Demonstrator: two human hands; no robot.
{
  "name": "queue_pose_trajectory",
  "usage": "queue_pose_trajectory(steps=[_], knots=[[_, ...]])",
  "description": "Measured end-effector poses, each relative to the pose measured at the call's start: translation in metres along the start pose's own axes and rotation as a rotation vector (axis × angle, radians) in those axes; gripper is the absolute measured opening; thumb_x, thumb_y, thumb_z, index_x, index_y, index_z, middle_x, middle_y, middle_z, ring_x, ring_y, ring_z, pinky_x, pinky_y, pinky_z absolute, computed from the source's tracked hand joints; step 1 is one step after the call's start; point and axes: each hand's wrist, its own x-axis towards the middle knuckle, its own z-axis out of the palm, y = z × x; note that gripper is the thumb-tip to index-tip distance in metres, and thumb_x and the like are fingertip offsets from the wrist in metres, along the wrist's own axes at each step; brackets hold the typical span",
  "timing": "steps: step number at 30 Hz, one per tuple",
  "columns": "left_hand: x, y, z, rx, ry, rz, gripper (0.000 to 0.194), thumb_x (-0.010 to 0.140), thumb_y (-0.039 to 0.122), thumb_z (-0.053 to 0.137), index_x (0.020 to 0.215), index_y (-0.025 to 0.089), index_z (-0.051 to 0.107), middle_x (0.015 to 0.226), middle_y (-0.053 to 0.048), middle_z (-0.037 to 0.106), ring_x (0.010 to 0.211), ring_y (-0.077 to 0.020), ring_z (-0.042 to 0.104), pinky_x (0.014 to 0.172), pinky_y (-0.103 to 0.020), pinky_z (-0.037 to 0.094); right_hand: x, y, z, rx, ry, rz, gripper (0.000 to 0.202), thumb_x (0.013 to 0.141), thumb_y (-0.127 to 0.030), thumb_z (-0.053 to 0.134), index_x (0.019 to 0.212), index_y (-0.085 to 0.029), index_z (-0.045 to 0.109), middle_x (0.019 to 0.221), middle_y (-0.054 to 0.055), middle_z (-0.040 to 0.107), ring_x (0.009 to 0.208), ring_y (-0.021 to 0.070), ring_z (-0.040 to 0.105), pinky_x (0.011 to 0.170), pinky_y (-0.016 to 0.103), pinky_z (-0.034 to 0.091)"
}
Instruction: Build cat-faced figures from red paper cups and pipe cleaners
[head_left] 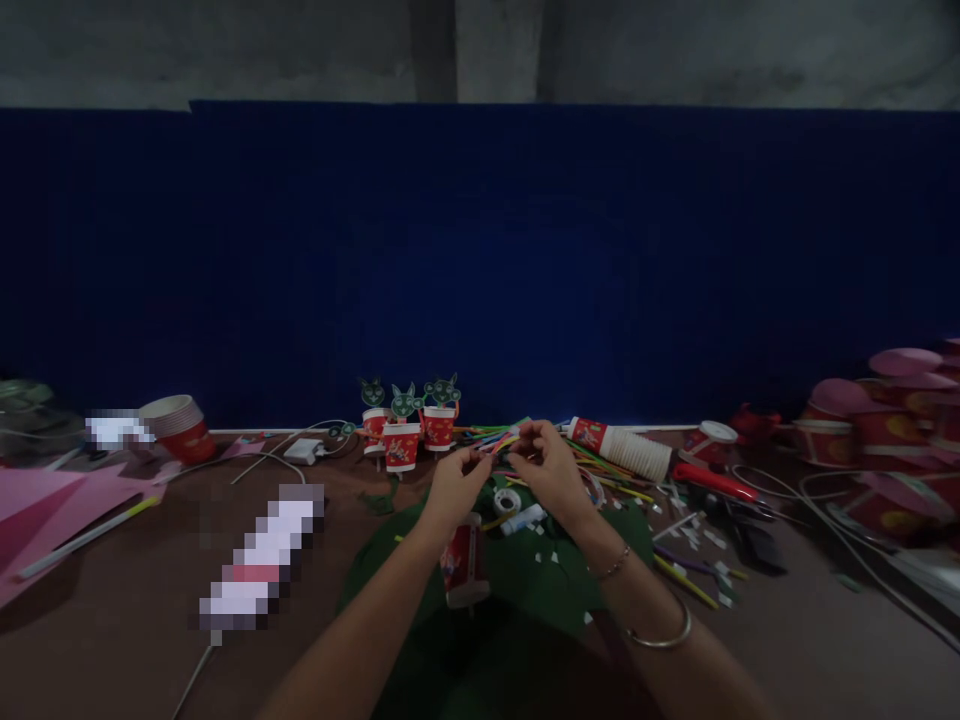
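Observation:
My left hand (457, 487) and my right hand (553, 468) are raised close together over the table, thumbs and fingertips pinched. Between them is something small that I cannot make out against the coloured sticks behind. Below my left hand, a red and white paper cup (459, 562) lies on its side on green paper (409, 590). A roll of white tape (506, 503) and a small white and blue tube (523, 519) lie just under my hands. Thin coloured sticks (611, 482) are spread behind and right of my right hand.
Red paper cups with green animal heads (401, 447) stand at the back. Stacked cups (631, 453) lie to the right, near a red-handled tool (716, 482) and paper scraps (724, 575). Leftward are a white charger (304, 451), a cup stack (180, 428) and pink paper (60, 505).

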Motion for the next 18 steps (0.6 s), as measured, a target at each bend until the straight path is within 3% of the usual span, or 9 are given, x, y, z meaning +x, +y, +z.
queue_pose_trajectory(steps=[3,6,8,13,15,18], knots=[[-0.002,-0.001,0.003,-0.133,-0.111,-0.114,0.032,0.066,0.043,0.064,0.053,0.014,0.059,0.048,0.002,0.052,0.048,-0.0097,0.047,0.049,-0.021,0.035,-0.005,0.0,0.003,-0.223,0.07,-0.219,0.026,0.073,-0.015,0.051,0.098,-0.019,0.046,0.081,0.004,0.06,0.075,0.0174,0.059,0.07,0.03,0.045],[-0.003,-0.003,0.003,-0.271,-0.143,-0.159,0.03,0.064,0.042,0.066,0.063,0.012,0.064,0.051,0.002,0.054,0.047,-0.008,0.045,0.047,-0.02,0.033,-0.009,0.002,0.006,-0.343,0.026,-0.384,0.029,0.073,-0.01,0.049,0.101,-0.019,0.047,0.087,0.006,0.061,0.084,0.0199,0.058,0.078,0.033,0.044],[-0.003,-0.003,0.002,-0.283,-0.136,-0.185,0.027,0.063,0.038,0.067,0.069,0.011,0.066,0.053,0.001,0.056,0.047,-0.0076,0.045,0.047,-0.019,0.033,-0.009,0.003,0.008,-0.336,-0.012,-0.417,0.031,0.073,-0.009,0.049,0.102,-0.019,0.047,0.088,0.007,0.062,0.086,0.0205,0.059,0.079,0.034,0.044],[0.002,-0.005,-0.002,-0.136,-0.059,-0.132,0.015,0.067,0.026,0.057,0.063,0.013,0.063,0.056,0.0,0.059,0.054,-0.0107,0.051,0.053,-0.02,0.038,-0.004,-0.002,0.003,-0.146,-0.066,-0.213,0.02,0.075,-0.018,0.052,0.095,-0.019,0.048,0.082,0.003,0.063,0.077,0.0173,0.06,0.067,0.029,0.046],[0.004,-0.006,-0.003,-0.061,-0.095,-0.075,0.014,0.068,0.024,0.052,0.066,0.014,0.062,0.059,0.001,0.06,0.058,-0.0122,0.053,0.057,-0.022,0.041,0.0,-0.003,-0.002,-0.097,-0.079,-0.123,0.01,0.077,-0.025,0.052,0.085,-0.018,0.051,0.079,0.003,0.061,0.073,0.0162,0.058,0.064,0.027,0.045],[0.006,-0.007,-0.005,0.086,-0.167,0.013,0.017,0.071,0.025,0.048,0.067,0.015,0.061,0.059,0.002,0.058,0.058,-0.0125,0.051,0.058,-0.023,0.04,0.005,0.001,-0.007,-0.078,-0.171,-0.051,0.011,0.078,-0.028,0.05,0.077,-0.018,0.053,0.077,0.003,0.058,0.07,0.015,0.055,0.064,0.027,0.045]])
